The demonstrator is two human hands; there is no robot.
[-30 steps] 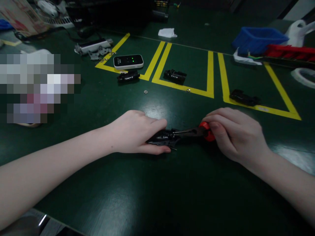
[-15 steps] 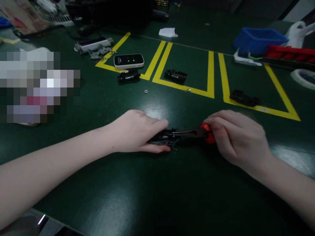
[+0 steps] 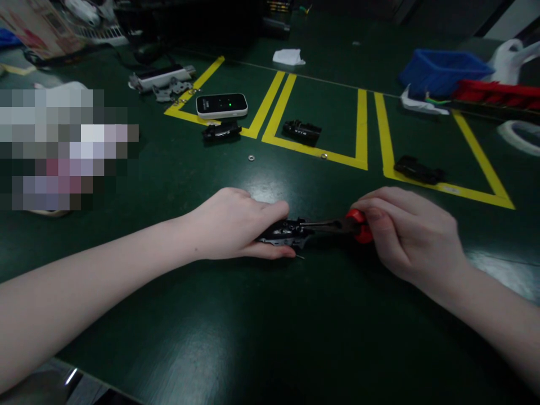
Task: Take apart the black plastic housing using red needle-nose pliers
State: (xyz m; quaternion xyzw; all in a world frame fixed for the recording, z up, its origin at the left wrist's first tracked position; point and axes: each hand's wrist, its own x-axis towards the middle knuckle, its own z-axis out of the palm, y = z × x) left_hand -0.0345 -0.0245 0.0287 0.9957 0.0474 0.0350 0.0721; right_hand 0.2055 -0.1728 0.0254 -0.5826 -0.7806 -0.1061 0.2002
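My left hand (image 3: 242, 225) is wrapped round a black plastic part (image 3: 282, 232) just above the green table, its thumb below and fingers over the top. From the right, my right hand (image 3: 411, 233) grips red-handled pliers (image 3: 358, 226). The jaws of the pliers reach the right end of the black part; what they pinch is too small to make out. A thin metal pin (image 3: 299, 257) sticks out beside my left thumb. Three other black parts lie further back: one on the left (image 3: 221, 131), one in the middle (image 3: 302, 131) and one on the right (image 3: 419, 170).
Yellow tape marks (image 3: 314, 151) cross the green table (image 3: 236, 326). A black-and-white device (image 3: 221, 106), grey metal parts (image 3: 172, 90), small rings (image 3: 251, 158) and white paper (image 3: 288, 57) lie behind. A blue bin (image 3: 445, 70) and tape roll (image 3: 521, 136) are at the right.
The pliers and my right hand have shifted very slightly to the right. The black part is turned a little, showing more of its top. Both grips are kept.
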